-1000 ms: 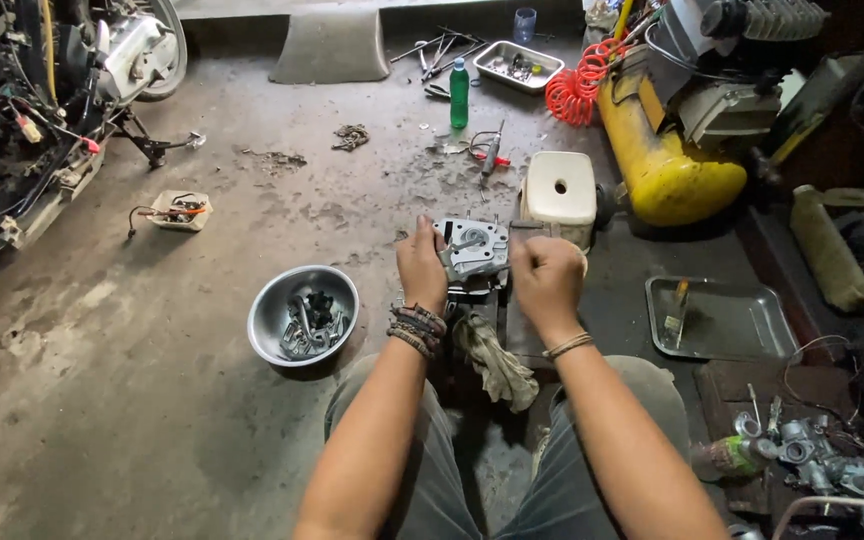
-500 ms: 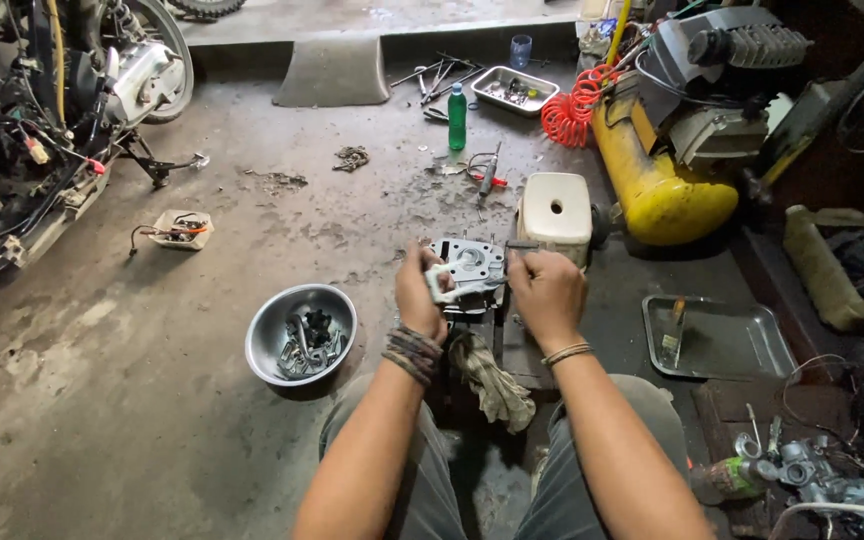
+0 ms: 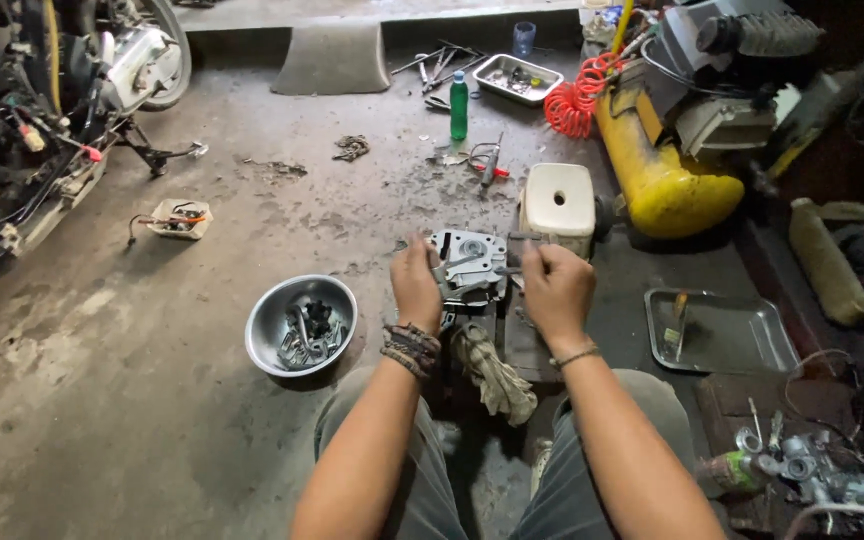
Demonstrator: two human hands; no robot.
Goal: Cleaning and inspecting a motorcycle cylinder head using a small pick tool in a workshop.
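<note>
I sat on the concrete floor with the grey metal engine part straight ahead of me, between my knees and just in front of the white plastic stool. My left hand rested against the part's left edge, fingers curled around it — closed on the casting, holding it steady. My right hand sat just to the right of the part, fingers pinched together on a thin metal tool; I think it was a small wrench or a rod, but it was too slim to tell. That tool lay roughly crosswise, its long axis running left to right, its far end reaching in toward the part's right side. So the part lay left of my right grip and touching my left one; the left hand was the nearer, already on it.

A dirty rag hung down below the part. The steel bowl of loose pieces stood to my left, near but apart, and a flat metal tray lay to my right. The yellow compressor tank stood farther off behind the stool.
</note>
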